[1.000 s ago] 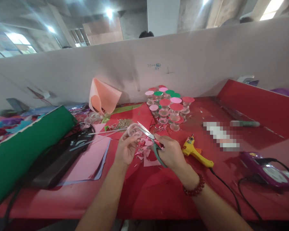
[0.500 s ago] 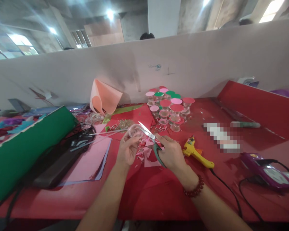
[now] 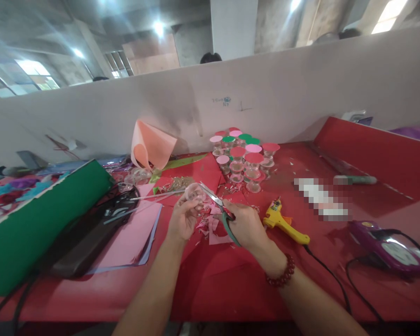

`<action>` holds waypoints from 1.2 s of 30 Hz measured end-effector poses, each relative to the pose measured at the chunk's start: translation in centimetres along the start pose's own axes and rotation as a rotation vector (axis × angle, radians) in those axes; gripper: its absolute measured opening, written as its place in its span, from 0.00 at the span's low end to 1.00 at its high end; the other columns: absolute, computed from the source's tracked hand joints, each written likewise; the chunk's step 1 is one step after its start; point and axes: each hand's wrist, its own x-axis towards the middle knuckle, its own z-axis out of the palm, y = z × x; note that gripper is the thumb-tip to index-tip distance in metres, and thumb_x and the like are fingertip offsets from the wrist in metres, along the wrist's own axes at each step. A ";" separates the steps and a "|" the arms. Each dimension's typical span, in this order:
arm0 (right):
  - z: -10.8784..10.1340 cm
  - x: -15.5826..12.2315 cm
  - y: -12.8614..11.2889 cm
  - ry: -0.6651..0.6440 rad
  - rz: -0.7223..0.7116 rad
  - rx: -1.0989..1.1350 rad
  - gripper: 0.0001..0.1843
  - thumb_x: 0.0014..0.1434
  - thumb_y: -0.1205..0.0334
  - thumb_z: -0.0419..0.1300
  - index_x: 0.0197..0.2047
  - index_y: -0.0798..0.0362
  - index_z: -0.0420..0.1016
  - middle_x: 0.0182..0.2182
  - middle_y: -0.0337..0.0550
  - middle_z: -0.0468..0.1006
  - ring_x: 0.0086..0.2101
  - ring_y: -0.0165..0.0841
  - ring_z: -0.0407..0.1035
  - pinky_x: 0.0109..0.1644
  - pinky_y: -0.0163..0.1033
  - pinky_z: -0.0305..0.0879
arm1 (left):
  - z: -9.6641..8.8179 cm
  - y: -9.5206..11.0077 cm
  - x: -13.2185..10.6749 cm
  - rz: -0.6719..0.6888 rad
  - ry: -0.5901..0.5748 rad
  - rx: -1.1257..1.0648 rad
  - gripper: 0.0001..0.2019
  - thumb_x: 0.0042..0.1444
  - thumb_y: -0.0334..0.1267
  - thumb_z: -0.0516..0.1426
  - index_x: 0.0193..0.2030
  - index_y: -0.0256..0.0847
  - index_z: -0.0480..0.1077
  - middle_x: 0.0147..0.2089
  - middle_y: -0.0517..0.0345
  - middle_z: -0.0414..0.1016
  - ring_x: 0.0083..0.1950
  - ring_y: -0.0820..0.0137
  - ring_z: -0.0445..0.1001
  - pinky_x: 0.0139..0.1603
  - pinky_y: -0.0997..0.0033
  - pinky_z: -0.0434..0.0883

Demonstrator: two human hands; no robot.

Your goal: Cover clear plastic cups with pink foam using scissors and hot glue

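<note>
Now gripping clear round plastic cup (image 3: 192, 191) (L hand (image 3: 182, 217)), green-handled metal scissors (image 3: 219, 203) (R hand (image 3: 248, 225)), w/ blades (image 3: 210, 194) drawn closer, prob. mid-snip.

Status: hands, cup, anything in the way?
Left fingers hold cup. Right fingers grip scissors, blades by cup rim. Scraps below; nothing visibly blocking.

Through the head view I see the left hand (image 3: 182, 219) holding a cup (image 3: 192, 192), the right hand (image 3: 247, 226) gripping scissors (image 3: 215, 199) at its rim, a glue gun (image 3: 285, 226) nearby.
</note>
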 end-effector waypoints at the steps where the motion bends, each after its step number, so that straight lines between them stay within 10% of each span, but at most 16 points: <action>1: 0.0 0.1 0.0 -0.016 0.007 0.044 0.12 0.60 0.55 0.59 0.42 0.50 0.79 0.27 0.42 0.79 0.25 0.30 0.67 0.31 0.32 0.55 | 0.0 0.0 0.0 -0.003 0.001 0.000 0.13 0.37 0.24 0.62 0.34 0.38 0.75 0.28 0.60 0.76 0.27 0.76 0.72 0.26 0.79 0.68; 10: -0.3 0.4 -0.5 -0.300 0.175 0.769 0.20 0.50 0.44 0.65 0.25 0.54 0.69 0.16 0.30 0.58 0.19 0.24 0.52 0.23 0.31 0.49 | -0.1 0.1 0.2 -0.004 0.014 0.022 0.10 0.37 0.24 0.62 0.29 0.36 0.73 0.25 0.61 0.74 0.25 0.78 0.70 0.26 0.81 0.68; 18: -2.4 0.3 -1.0 -0.685 0.467 1.330 0.23 0.52 0.40 0.61 0.28 0.53 0.67 0.19 0.31 0.61 0.17 0.21 0.49 0.19 0.30 0.47 | 0.3 0.4 0.0 -0.007 -0.008 0.004 0.17 0.37 0.23 0.61 0.37 0.37 0.74 0.32 0.59 0.78 0.29 0.77 0.73 0.28 0.81 0.69; 27: -0.6 0.1 -0.9 0.007 0.061 0.288 0.18 0.50 0.51 0.65 0.44 0.48 0.79 0.26 0.37 0.73 0.26 0.30 0.64 0.32 0.35 0.56 | 0.0 0.4 -0.1 -0.002 -0.017 0.001 0.13 0.39 0.24 0.62 0.35 0.38 0.74 0.27 0.61 0.75 0.25 0.77 0.71 0.26 0.80 0.69; 36: -0.3 0.0 -0.4 0.106 0.020 0.088 0.24 0.52 0.54 0.63 0.53 0.44 0.77 0.37 0.42 0.80 0.33 0.36 0.74 0.35 0.36 0.62 | 0.2 0.5 -0.2 -0.018 -0.024 0.022 0.08 0.38 0.25 0.62 0.28 0.36 0.72 0.24 0.60 0.73 0.24 0.78 0.69 0.24 0.82 0.67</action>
